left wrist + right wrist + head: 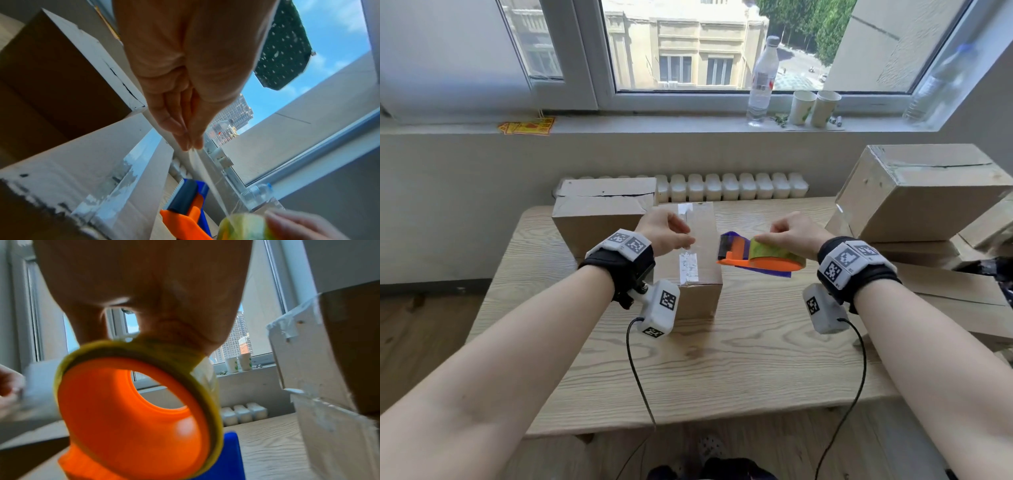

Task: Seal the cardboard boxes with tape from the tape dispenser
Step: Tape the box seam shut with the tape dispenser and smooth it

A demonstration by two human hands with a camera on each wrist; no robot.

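A small cardboard box (702, 274) stands mid-table, with worn tape patches along its top seam (121, 178). My left hand (686, 240) hovers over it and pinches the free end of a clear tape strip (213, 190) between thumb and fingers (183, 129). The strip runs to the yellow-green roll (240, 225) on the orange and blue tape dispenser (756, 258). My right hand (774, 236) grips that roll (180, 353) from above, just right of the box and above the table. A bigger box (599, 219) with an open seam stands behind, at the left.
Sealed boxes (928, 195) are stacked at the right over flat cardboard (945, 284). A radiator (729, 186) runs behind the wooden table (722, 359). On the windowsill stand a water bottle (762, 78) and two paper cups (815, 108).
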